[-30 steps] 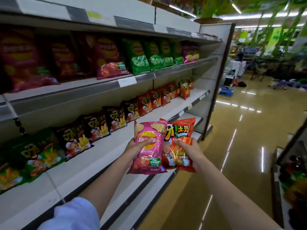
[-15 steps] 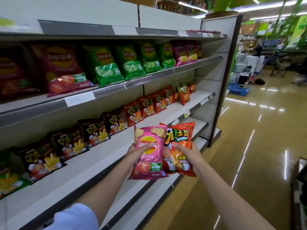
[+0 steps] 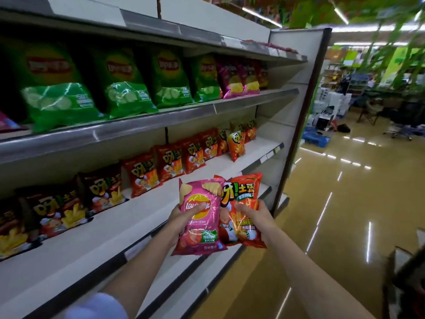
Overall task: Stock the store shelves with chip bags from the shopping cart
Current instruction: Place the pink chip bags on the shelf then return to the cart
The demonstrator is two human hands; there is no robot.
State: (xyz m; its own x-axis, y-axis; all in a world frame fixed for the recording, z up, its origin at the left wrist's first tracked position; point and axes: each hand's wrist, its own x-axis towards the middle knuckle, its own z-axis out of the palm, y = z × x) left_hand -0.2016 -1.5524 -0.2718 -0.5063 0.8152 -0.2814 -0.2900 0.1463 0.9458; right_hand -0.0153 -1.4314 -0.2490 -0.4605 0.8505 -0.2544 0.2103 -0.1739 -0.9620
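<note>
Carrying two bags to the middle shelf (image 3: 147,217) appears to be the step in hand. A pink chip bag (image 3: 199,217) is gripped by the left hand (image 3: 181,221), an orange chip bag (image 3: 244,210) by the right hand (image 3: 257,218), both upright before its front edge, long axes vertical, tops up. Next, a matching row must be chosen.

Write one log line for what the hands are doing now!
left hand: holds pink bag | right hand: holds orange bag | shelf: not stocked yet

Glossy plastic chip bags (image 3: 199,215); shiny floor (image 3: 345,215)
</note>
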